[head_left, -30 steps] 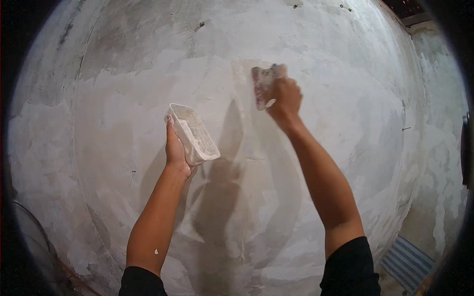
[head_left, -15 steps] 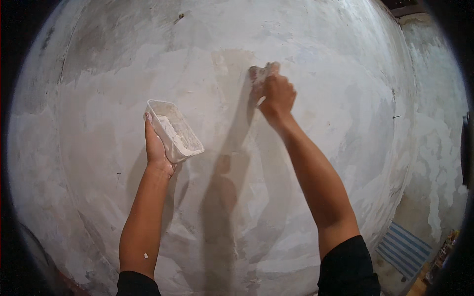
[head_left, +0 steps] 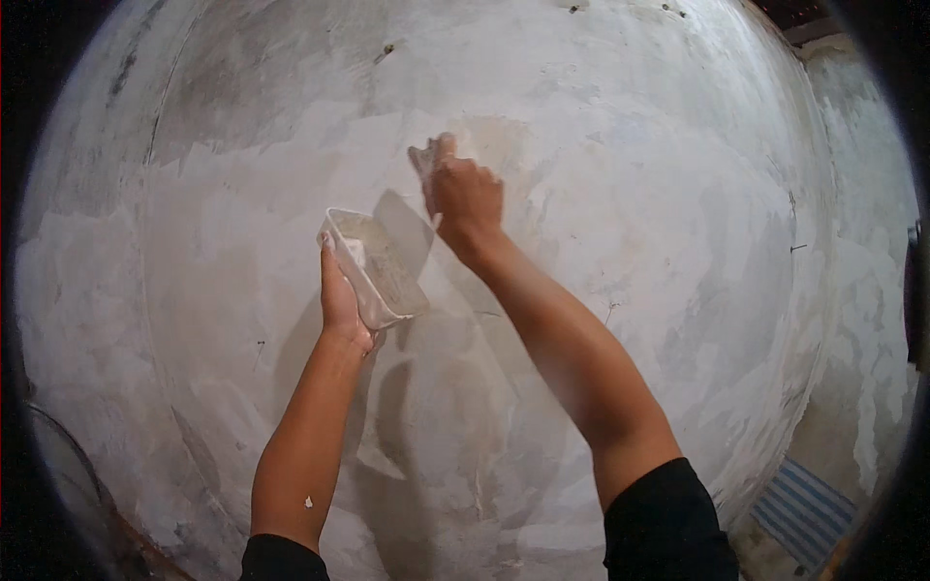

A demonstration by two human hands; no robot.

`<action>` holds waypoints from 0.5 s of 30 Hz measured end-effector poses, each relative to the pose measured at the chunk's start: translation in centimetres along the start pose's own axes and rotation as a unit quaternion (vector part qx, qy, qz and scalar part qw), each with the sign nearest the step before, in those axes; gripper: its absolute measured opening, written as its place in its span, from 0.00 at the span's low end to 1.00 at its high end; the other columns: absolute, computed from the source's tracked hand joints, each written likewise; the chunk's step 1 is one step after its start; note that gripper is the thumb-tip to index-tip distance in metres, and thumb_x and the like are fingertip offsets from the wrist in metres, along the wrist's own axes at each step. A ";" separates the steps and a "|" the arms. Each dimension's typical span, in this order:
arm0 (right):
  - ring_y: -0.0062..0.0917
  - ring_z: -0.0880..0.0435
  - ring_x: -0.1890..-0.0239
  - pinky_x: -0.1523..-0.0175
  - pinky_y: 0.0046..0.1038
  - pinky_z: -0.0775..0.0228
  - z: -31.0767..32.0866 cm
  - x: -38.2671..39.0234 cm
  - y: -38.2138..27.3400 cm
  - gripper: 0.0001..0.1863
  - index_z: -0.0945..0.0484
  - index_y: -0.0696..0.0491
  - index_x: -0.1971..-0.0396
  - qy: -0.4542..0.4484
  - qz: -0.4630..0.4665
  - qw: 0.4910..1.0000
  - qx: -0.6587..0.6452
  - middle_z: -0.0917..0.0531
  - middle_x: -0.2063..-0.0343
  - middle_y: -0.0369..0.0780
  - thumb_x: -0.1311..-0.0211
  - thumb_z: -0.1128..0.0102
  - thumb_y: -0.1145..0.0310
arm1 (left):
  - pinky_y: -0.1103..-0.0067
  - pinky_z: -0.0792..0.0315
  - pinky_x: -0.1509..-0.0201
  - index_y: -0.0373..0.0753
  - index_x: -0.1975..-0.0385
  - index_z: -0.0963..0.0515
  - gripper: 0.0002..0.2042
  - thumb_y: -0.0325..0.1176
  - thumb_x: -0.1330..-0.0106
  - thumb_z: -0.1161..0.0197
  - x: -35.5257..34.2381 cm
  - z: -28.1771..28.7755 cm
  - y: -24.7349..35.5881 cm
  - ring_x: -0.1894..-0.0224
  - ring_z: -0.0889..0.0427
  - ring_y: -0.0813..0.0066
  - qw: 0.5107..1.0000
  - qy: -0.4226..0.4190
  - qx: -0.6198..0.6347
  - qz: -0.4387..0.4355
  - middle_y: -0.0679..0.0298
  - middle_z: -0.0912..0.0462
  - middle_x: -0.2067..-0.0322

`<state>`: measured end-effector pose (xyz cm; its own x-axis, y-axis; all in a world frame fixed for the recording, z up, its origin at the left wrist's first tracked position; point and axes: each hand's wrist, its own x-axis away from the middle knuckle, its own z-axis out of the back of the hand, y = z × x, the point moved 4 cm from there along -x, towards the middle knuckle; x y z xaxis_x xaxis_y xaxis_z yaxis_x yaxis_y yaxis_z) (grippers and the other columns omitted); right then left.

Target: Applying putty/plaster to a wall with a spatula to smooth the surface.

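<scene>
My left hand [head_left: 339,295] holds a clear rectangular plastic container [head_left: 384,271] with white paste inside, low in front of the patchy plastered wall [head_left: 620,203]. Higher and a little right, my right hand [head_left: 467,203] is closed on a flat, paste-stained spreading tool [head_left: 422,157] at the wall. The tool is mostly hidden behind the fingers and slightly blurred. A damp-looking beige patch lies just right of it. The container and right arm cast shadows on the plaster.
An adjoining stained wall [head_left: 857,271] runs along the right, with a blue striped mat [head_left: 799,508] at lower right and a dark object [head_left: 912,300] at the right rim. Small fixings [head_left: 388,48] dot the upper wall. A curved cable [head_left: 73,445] shows at lower left.
My right hand and the tool have swept leftward across the wall, from right of centre to just above the container. My left hand still holds the container.
</scene>
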<state>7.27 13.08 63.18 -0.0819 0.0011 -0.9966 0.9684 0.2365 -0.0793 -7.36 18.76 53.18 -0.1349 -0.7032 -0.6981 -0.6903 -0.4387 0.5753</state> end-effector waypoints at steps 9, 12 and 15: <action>0.43 0.14 0.67 0.62 0.42 0.23 2.3 -2.7 3.9 0.12 0.33 0.55 0.57 0.044 -0.021 0.997 0.065 0.16 0.74 0.47 0.38 0.44 0.71 | 0.56 0.40 0.34 0.43 0.31 0.48 0.41 0.68 0.36 0.58 -1.2 1.0 -0.6 0.34 0.39 0.56 1.000 -0.014 -0.004 -0.013 0.55 0.41 0.34; 0.43 0.14 0.67 0.63 0.42 0.23 3.9 -3.3 6.9 0.17 0.33 0.56 0.57 0.046 -0.049 0.993 0.093 0.16 0.72 0.48 0.44 0.38 0.70 | 0.55 0.38 0.35 0.43 0.31 0.49 0.42 0.68 0.36 0.57 -1.2 1.4 -0.5 0.35 0.37 0.55 0.999 -0.029 0.018 0.000 0.54 0.41 0.35; 0.44 0.15 0.67 0.65 0.43 0.23 6.4 -2.9 11.1 0.20 0.33 0.56 0.58 0.069 -0.088 0.985 0.129 0.16 0.72 0.48 0.45 0.35 0.66 | 0.55 0.36 0.37 0.43 0.31 0.50 0.42 0.68 0.36 0.57 -1.2 1.4 -0.5 0.36 0.35 0.55 0.999 -0.035 0.020 0.011 0.53 0.40 0.35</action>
<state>19.82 9.45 65.07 -0.2686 0.1189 -0.9559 0.9624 -0.0092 -0.2715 -7.87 20.65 53.12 -0.1978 -0.6713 -0.7143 -0.7142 -0.4004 0.5741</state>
